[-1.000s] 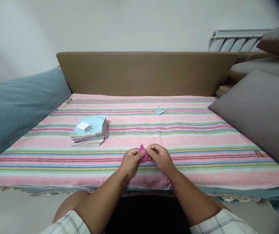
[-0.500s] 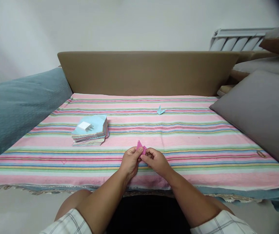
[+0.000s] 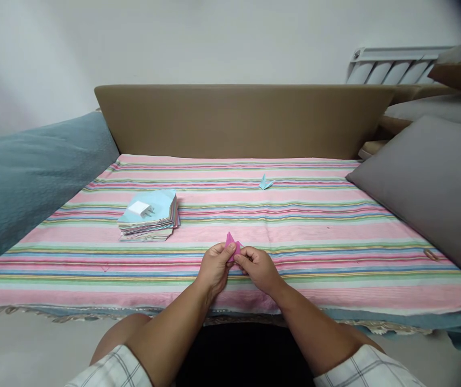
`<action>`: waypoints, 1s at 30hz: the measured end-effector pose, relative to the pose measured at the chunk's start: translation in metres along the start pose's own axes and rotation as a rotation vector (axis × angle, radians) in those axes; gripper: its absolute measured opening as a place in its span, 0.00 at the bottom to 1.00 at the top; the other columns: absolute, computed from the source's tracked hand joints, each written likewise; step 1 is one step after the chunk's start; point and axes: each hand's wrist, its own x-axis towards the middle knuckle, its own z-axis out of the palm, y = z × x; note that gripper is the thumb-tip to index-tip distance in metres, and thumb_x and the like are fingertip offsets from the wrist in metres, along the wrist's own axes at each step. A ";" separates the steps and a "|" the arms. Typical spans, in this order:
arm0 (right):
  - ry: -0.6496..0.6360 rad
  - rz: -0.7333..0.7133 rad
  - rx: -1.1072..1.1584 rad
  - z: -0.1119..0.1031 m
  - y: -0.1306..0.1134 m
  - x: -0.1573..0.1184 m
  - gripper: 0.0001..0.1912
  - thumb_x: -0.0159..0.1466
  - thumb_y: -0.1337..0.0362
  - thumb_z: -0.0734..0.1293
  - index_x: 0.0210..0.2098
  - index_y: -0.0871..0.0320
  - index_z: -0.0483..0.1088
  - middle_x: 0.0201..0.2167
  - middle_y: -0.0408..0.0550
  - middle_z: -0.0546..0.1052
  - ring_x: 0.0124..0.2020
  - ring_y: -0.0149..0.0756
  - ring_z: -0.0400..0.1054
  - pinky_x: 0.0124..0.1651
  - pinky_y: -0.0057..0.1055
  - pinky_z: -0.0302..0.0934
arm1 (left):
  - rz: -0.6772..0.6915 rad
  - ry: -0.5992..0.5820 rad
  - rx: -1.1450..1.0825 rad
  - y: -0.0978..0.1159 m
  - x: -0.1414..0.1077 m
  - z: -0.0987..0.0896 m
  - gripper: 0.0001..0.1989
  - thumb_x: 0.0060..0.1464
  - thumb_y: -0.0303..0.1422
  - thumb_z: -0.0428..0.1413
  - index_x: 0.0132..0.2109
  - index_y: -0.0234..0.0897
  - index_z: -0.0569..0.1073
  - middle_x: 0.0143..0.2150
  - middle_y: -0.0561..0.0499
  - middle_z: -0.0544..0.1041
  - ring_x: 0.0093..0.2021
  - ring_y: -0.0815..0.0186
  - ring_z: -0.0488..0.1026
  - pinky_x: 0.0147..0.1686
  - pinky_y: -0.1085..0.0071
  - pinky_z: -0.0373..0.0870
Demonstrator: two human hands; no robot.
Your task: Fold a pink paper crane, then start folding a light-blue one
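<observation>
A small pink folded paper (image 3: 230, 240) with pointed tips sits between my two hands, just above the striped cloth. My left hand (image 3: 216, 264) pinches it from the left, thumb on top. From the right, my right hand (image 3: 258, 266) grips its lower right edge between thumb and finger. The fingers cover much of the paper's lower part. Farther back lies a light blue origami bird (image 3: 266, 183). To the left is a stack of square paper (image 3: 166, 215), light blue on top, with a white plug adapter (image 3: 139, 208) resting on it.
The striped cloth (image 3: 303, 231) covers the seat, with a brown backrest (image 3: 246, 121) behind. A grey cushion (image 3: 432, 188) leans at the right, near a small brown loop (image 3: 431, 255). A blue-covered armrest (image 3: 37, 177) borders the left side.
My right thumb and fingers have shifted slightly at the pink paper's right edge. My left hand keeps the same hold, and the other things have stayed put.
</observation>
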 end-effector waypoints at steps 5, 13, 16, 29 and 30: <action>-0.049 0.061 0.078 0.000 0.001 0.001 0.14 0.58 0.54 0.64 0.27 0.58 0.70 0.20 0.40 0.71 0.20 0.27 0.60 0.24 0.25 0.56 | -0.012 -0.003 0.009 -0.001 0.001 -0.003 0.15 0.33 0.35 0.69 0.26 0.30 0.74 0.20 0.54 0.71 0.19 0.78 0.60 0.21 0.78 0.57; -0.015 0.058 0.104 0.001 -0.005 0.002 0.15 0.56 0.52 0.65 0.24 0.58 0.69 0.17 0.39 0.68 0.20 0.27 0.59 0.24 0.25 0.54 | -0.010 -0.031 0.048 -0.001 0.000 -0.002 0.16 0.32 0.35 0.69 0.25 0.30 0.74 0.22 0.53 0.73 0.21 0.76 0.64 0.22 0.78 0.59; 0.003 0.080 0.162 -0.001 -0.001 0.003 0.16 0.56 0.50 0.66 0.25 0.58 0.68 0.18 0.39 0.68 0.19 0.27 0.58 0.24 0.25 0.54 | -0.019 -0.063 0.078 0.001 0.000 -0.002 0.17 0.32 0.35 0.69 0.31 0.31 0.75 0.25 0.52 0.74 0.23 0.75 0.66 0.22 0.78 0.59; 0.060 0.149 0.324 -0.004 0.004 0.007 0.17 0.53 0.51 0.68 0.22 0.59 0.65 0.18 0.38 0.66 0.19 0.25 0.58 0.24 0.24 0.57 | -0.102 -0.019 0.089 0.002 0.001 -0.008 0.16 0.31 0.34 0.69 0.25 0.30 0.73 0.22 0.51 0.75 0.23 0.74 0.71 0.24 0.80 0.66; 0.061 0.149 0.320 -0.004 0.004 0.007 0.17 0.53 0.51 0.68 0.23 0.59 0.65 0.18 0.38 0.66 0.19 0.25 0.59 0.24 0.25 0.58 | -0.103 -0.015 0.083 0.002 0.000 -0.008 0.16 0.31 0.34 0.70 0.24 0.30 0.73 0.21 0.51 0.75 0.23 0.74 0.71 0.24 0.80 0.66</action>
